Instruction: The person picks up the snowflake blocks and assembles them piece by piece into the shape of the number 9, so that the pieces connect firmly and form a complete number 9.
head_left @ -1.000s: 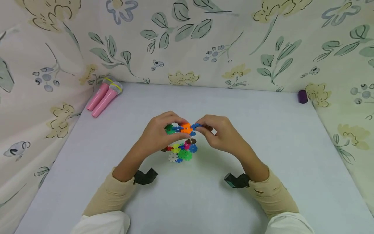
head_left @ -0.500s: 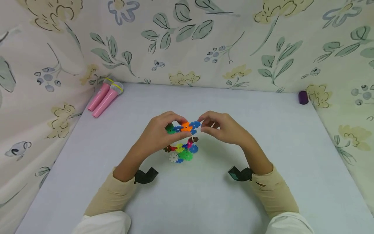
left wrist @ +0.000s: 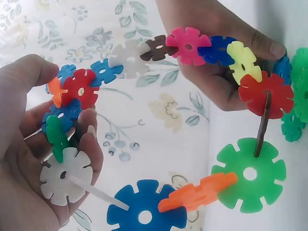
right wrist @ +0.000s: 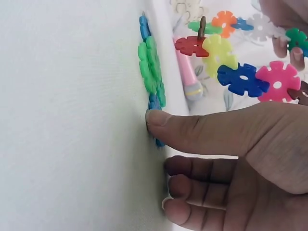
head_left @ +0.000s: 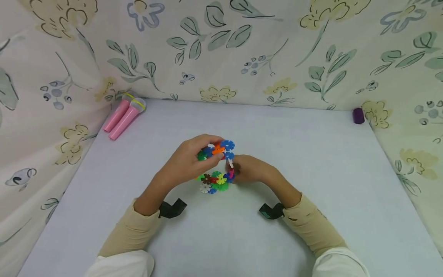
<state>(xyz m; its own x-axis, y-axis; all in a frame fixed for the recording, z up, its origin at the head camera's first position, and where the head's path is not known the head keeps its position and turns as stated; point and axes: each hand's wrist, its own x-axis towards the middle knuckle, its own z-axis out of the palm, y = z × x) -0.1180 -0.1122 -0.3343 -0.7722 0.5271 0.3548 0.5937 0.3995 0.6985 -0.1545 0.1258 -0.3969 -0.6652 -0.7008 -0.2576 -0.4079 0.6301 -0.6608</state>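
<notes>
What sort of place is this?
Probably a makeshift play or filming corner indoors: a white table backed by floral cloth, with pink microphones and a chain of toy discs.

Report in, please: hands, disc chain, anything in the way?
Left hand grips multicoloured chain of slotted plastic discs. Right hand touches blue slotted plastic disc, grip unclear. Pink handheld microphones lie aside, far left.

No text, label, brand, number or sign is being shown legibly in any of the views.
</notes>
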